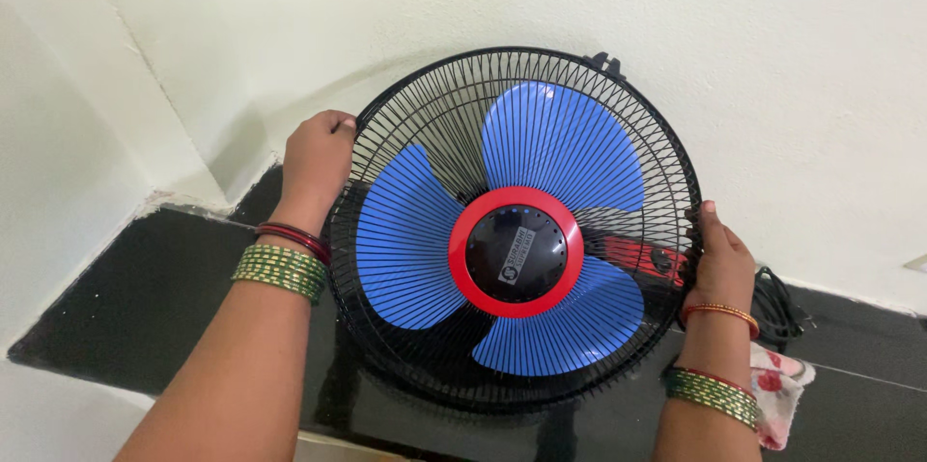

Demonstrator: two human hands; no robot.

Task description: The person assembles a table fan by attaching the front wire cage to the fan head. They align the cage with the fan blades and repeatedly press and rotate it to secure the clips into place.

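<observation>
A table fan fills the middle of the head view: a round black wire guard [425, 114], three blue blades [565, 148] behind it and a red ring with a black cap [517, 252] at the hub. My left hand [317, 161] grips the guard's upper left rim. My right hand [719, 259] clasps the right rim, thumb on the front wires. Both wrists wear green and red bangles. The fan's base is hidden behind the guard.
The fan stands on a glossy black counter [145, 298] set in a corner of white walls [772, 56]. A black power cord [777, 303] lies coiled at the right. A white cloth with red flowers [782, 390] lies under my right forearm.
</observation>
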